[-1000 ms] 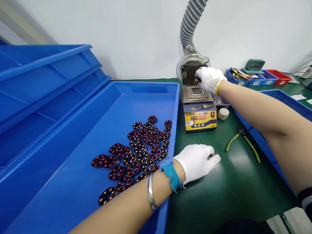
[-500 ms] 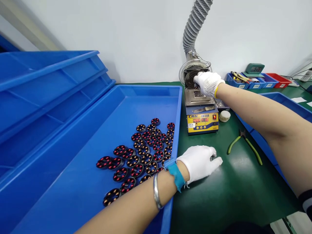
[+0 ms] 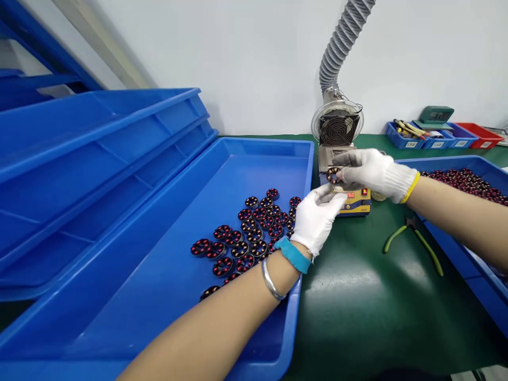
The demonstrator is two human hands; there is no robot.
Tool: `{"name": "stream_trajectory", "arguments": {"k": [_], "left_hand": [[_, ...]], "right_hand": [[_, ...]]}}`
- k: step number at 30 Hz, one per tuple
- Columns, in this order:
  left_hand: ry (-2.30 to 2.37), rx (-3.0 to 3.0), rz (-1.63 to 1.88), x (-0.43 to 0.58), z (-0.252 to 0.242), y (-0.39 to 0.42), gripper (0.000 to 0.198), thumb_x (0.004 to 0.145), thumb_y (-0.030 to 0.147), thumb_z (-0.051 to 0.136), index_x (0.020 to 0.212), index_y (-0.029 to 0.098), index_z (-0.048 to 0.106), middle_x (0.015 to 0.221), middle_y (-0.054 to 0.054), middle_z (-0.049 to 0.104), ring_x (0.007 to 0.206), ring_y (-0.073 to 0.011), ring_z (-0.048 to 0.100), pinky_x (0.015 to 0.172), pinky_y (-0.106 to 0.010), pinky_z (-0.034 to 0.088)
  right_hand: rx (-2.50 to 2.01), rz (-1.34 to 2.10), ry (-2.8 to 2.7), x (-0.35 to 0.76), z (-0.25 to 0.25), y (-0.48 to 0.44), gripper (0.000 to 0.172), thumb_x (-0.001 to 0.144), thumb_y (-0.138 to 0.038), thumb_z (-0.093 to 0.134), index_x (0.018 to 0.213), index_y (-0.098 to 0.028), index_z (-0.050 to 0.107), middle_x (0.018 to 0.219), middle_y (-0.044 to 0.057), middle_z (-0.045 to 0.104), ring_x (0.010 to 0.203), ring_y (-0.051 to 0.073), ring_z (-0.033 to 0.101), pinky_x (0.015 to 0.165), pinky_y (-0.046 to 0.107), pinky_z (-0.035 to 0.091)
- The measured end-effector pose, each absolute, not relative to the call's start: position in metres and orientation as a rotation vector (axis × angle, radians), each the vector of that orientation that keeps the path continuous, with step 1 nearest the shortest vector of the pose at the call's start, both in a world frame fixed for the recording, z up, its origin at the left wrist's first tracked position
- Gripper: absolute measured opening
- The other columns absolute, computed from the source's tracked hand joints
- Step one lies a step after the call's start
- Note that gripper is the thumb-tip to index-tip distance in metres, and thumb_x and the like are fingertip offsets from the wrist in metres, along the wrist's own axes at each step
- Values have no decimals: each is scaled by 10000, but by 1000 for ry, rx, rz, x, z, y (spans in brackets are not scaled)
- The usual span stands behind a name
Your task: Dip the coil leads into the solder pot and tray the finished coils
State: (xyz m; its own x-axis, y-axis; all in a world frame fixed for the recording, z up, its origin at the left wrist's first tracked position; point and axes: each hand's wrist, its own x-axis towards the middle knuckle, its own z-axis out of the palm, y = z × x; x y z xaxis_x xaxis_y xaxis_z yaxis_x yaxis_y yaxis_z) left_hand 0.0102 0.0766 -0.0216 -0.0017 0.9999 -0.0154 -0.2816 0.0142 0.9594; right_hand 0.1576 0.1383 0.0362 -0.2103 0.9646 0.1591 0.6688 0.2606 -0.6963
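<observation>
My right hand (image 3: 373,170), in a white glove, pinches a small round wound coil part (image 3: 332,174) in front of the yellow and blue solder pot (image 3: 357,200). My left hand (image 3: 317,218), also gloved, is raised just below that part, fingers curled up toward it; whether it touches the part I cannot tell. Several more round coil parts (image 3: 254,233) lie in the large blue tray (image 3: 222,174) at my left wrist.
A fan with a grey extraction hose (image 3: 337,129) stands behind the solder pot. Green-handled cutters (image 3: 413,238) lie on the green mat. Another blue tray with coil parts (image 3: 464,180) is at right. Stacked blue trays (image 3: 79,159) fill the left. Small bins (image 3: 440,138) sit far right.
My right hand drew back from the fan and solder pot toward me, now holding a coil part. My left hand rose from the mat to meet it. The view shifted left.
</observation>
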Motion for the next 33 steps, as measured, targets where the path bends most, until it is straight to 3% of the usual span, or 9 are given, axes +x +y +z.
{"name": "stream_trajectory", "arguments": {"k": [2,5,9,13,16,23,28,33], "left_hand": [[999,964,1349,9,-22,77,397,681,220,731,1049,108,632,1002,-95,700,893,-186,663,812,-320,540],[1004,954,1330,9,-22,76,332,697,216,709,1004,104,651,931,-80,711,799,-168,676,741,-300,552],[1017,945,1286,9,-20,76,299,716,204,690,996,108,650,872,-58,711,740,-145,676,734,-292,552],[1036,954,1248,9,-20,77,288,707,202,706,973,106,650,823,-53,707,703,-136,674,733,-291,551],[1061,982,1201,9,-19,77,306,716,232,714,979,96,640,853,-79,710,705,-147,679,720,-291,548],[1073,1078,1076,9,-17,74,275,757,251,678,975,88,634,857,-104,711,670,-142,666,661,-276,525],[1071,1113,985,9,-19,74,283,756,281,684,960,91,644,845,-106,709,647,-138,655,647,-274,506],[1060,1115,953,10,-22,75,255,762,280,677,939,100,645,837,-99,706,636,-135,648,628,-266,490]], "right_hand": [[-1431,749,-1951,157,25,128,434,658,-338,735,1087,-291,684,768,-7,716,669,193,668,658,310,560],[-1388,942,-1978,160,19,119,361,698,-322,699,1057,-288,690,824,-13,724,730,195,683,680,302,571],[-1261,1288,-1888,165,24,116,251,747,-325,662,978,-235,703,800,16,724,680,184,682,617,295,581],[-1287,1401,-1803,169,28,122,242,715,-298,706,940,-211,703,763,41,720,648,182,676,561,281,578],[-1383,1226,-1815,173,33,137,260,711,-278,702,965,-222,695,774,35,720,637,170,671,557,271,572],[-1732,201,-1912,179,51,205,271,707,-368,665,938,-239,722,836,39,712,830,225,664,788,341,530],[-1766,78,-1913,175,45,234,323,738,-349,609,1008,-194,694,999,84,695,948,262,630,851,393,499],[-1814,65,-1966,175,37,237,268,772,-347,569,988,-248,692,1028,68,686,940,275,631,823,407,503]]}}
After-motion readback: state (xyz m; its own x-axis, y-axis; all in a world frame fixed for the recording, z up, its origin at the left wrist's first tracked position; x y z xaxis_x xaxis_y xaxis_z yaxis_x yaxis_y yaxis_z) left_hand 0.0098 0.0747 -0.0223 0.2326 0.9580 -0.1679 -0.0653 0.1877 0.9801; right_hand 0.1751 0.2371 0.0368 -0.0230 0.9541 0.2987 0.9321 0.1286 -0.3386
